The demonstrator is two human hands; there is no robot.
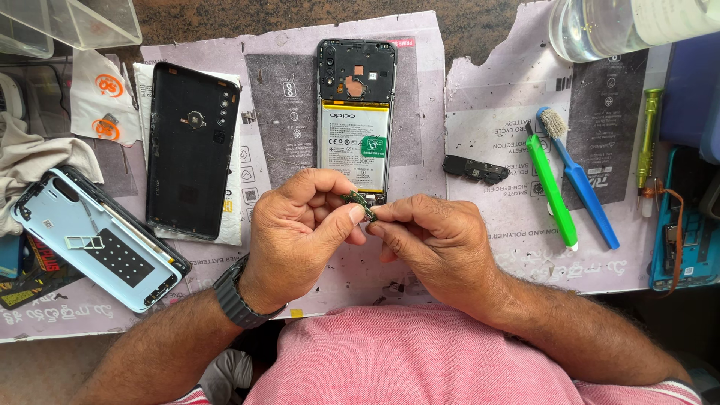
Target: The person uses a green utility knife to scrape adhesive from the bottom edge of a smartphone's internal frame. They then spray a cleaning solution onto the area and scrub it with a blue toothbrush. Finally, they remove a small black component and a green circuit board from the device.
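— So, what have you got spread out on the table [480, 255]?

— Largest first: the paper sheets covering it, then your opened phone [355, 112] at the far middle, back off, battery and inner frame bare. To its left lies the black back cover [191, 150], and nearer on the left a second, pale blue phone shell [90, 236] with a card tray resting on it. On the right you have a blue brush [581, 180] beside a green pry tool [551, 187], then a small black plastic part [474, 169] lying between them and the opened phone.

— And your hands?

— Close together, just near of the phone's bottom edge. Your left hand [296, 232] and right hand [435, 244] both pinch a small green circuit board [360, 202] by their fingertips, holding it above the table, not resting on anything.

— How far along does it look?

— I'd judge you're midway through the teardown. The cover is off, the black part is out, and the little board is free of the phone. The battery and the upper board section are still seated. Whether the board in your fingers is damaged, I cannot tell; it is too small to read.
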